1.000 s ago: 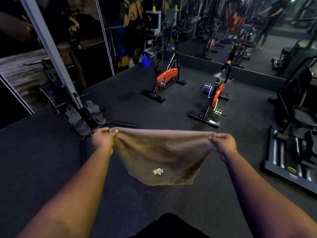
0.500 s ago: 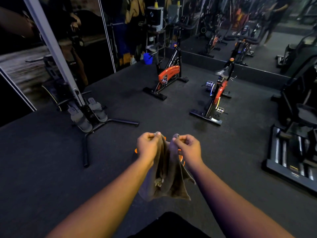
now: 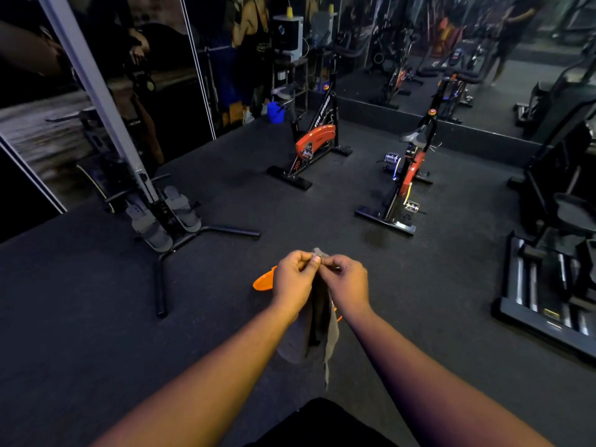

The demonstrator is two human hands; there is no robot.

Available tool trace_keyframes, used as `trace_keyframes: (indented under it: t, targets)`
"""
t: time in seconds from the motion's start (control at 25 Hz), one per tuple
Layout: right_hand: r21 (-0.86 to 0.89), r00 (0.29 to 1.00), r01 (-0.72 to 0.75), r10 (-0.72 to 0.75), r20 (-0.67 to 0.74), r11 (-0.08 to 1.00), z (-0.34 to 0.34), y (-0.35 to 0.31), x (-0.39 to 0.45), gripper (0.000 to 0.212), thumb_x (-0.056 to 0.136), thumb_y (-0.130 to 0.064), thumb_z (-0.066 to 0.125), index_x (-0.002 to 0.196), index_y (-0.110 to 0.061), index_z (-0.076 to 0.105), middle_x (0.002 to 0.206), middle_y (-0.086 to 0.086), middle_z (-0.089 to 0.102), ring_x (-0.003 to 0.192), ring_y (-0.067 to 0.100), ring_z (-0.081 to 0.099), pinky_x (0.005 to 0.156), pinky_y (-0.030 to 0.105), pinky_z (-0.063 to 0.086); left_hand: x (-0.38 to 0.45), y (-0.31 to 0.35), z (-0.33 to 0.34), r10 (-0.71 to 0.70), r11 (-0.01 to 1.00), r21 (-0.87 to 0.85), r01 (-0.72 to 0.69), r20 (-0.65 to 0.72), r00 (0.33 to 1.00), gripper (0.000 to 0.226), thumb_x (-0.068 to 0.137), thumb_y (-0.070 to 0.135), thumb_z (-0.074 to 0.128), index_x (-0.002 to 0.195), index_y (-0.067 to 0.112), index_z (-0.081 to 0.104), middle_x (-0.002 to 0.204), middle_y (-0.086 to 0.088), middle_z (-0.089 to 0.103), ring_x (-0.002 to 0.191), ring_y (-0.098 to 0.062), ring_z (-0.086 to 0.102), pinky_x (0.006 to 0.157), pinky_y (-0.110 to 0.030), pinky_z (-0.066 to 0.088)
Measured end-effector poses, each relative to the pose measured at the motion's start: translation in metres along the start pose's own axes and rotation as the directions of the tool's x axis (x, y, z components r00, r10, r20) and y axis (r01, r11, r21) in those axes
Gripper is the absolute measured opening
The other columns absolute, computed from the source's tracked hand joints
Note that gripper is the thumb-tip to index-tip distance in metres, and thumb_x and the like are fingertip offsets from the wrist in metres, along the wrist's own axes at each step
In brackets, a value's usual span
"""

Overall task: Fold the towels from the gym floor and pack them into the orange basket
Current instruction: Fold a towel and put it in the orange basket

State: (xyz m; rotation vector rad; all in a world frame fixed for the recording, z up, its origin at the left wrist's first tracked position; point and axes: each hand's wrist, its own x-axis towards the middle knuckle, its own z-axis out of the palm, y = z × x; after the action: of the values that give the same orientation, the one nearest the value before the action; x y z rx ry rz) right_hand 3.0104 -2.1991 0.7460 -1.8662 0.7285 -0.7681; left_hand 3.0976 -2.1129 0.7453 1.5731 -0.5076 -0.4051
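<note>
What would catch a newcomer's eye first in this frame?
Two hands, the left hand and right hand, meet at centre, pinching a brown towel that hangs folded between them. Just behind them an orange basket peeks out on the dark floor. Farther back stand two red-and-black exercise bikes.

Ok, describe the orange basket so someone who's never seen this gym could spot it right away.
Start from the dark gym floor in front of the two exercise bikes. Straight below the person's joined hands, behind the hanging towel, sits the orange basket, mostly hidden so only a curved piece of rim shows. It is the only bright orange thing lying low on the floor; the other orange belongs to the bikes.
</note>
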Motion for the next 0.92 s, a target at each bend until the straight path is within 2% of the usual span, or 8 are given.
trace_keyframes:
  t: [0.16,0.32,0.4,0.52,0.64,0.72,0.8,0.92]
  targets:
    - [0.015,0.974,0.125,-0.126,0.189,0.992,-0.007,-0.003,0.000,0.020,0.094,-0.001,0.062,0.092,-0.011,0.080,0.085,-0.002,0.066,0.088,0.007,0.061,0.083,0.027,0.047,0.004,0.012,-0.014,-0.107,0.972,-0.193,0.133,0.136,0.985,0.019,0.087,-0.003,0.075,0.096,0.010,0.064,0.097,-0.011,0.075,0.088,-0.012,0.072,0.085,-0.025,0.056]
    - [0.048,0.970,0.084,-0.092,0.224,0.995,-0.018,-0.007,0.011,0.038,0.090,0.013,0.054,0.112,-0.008,0.077,0.096,0.003,0.055,0.096,0.009,0.054,0.093,0.021,0.043,0.019,0.024,-0.033,-0.070,0.995,-0.059,0.084,0.209,0.976,0.019,0.087,-0.010,0.070,0.100,0.003,0.064,0.091,-0.010,0.072,0.074,0.000,0.069,0.076,-0.017,0.054]
    - [0.022,0.983,0.067,-0.070,0.169,0.998,-0.024,-0.003,0.016,0.035,0.089,0.009,0.059,0.115,-0.012,0.071,0.106,0.006,0.058,0.104,0.017,0.058,0.098,0.031,0.047,0.024,0.031,-0.036,-0.027,0.999,-0.012,0.030,0.207,0.978,0.015,0.091,-0.006,0.068,0.103,0.004,0.066,0.097,-0.014,0.072,0.082,-0.007,0.068,0.080,-0.021,0.054]
    - [-0.201,0.961,0.116,-0.058,0.271,0.973,-0.034,0.015,0.018,0.039,0.090,-0.016,0.073,0.127,-0.024,0.065,0.113,-0.001,0.056,0.115,0.023,0.050,0.104,0.040,0.041,0.034,0.041,-0.042,0.037,0.999,0.015,-0.040,0.168,0.985,0.015,0.097,0.000,0.063,0.106,0.012,0.066,0.104,-0.010,0.071,0.095,-0.013,0.065,0.091,-0.028,0.051]
    - [-0.467,0.926,0.250,-0.070,0.370,0.848,-0.037,0.030,0.019,0.051,0.084,-0.051,0.077,0.129,-0.032,0.063,0.114,-0.005,0.046,0.114,0.021,0.043,0.095,0.038,0.040,0.048,0.049,-0.052,0.122,0.982,0.127,-0.138,0.129,0.984,0.015,0.099,0.007,0.061,0.110,0.016,0.067,0.101,0.003,0.069,0.094,-0.006,0.063,0.091,-0.024,0.049]
    - [-0.641,0.899,0.330,-0.023,0.438,0.693,-0.034,0.034,0.019,0.053,0.081,-0.069,0.068,0.121,-0.034,0.063,0.112,-0.006,0.041,0.115,0.022,0.041,0.091,0.038,0.038,0.055,0.053,-0.057,0.158,0.969,0.179,-0.173,0.095,0.983,0.014,0.100,0.011,0.059,0.110,0.018,0.066,0.100,0.009,0.067,0.091,0.001,0.061,0.086,-0.020,0.047]
    - [-0.760,0.865,0.391,0.075,0.496,0.519,-0.035,0.038,0.019,0.054,0.082,-0.077,0.058,0.119,-0.038,0.062,0.116,-0.002,0.044,0.122,0.026,0.040,0.097,0.043,0.036,0.063,0.054,-0.063,0.187,0.953,0.234,-0.192,0.043,0.981,0.014,0.101,0.014,0.057,0.108,0.023,0.065,0.098,0.014,0.066,0.087,0.010,0.058,0.080,-0.017,0.045]
    - [-0.845,0.888,0.403,0.075,0.454,0.353,-0.051,0.028,0.034,0.054,0.089,-0.074,0.051,0.134,-0.044,0.054,0.125,0.004,0.050,0.128,0.030,0.042,0.103,0.048,0.035,0.076,0.048,-0.085,0.178,0.913,0.383,-0.143,-0.057,0.982,0.015,0.102,0.017,0.055,0.113,0.019,0.065,0.104,0.003,0.068,0.097,-0.009,0.060,0.082,-0.026,0.043]
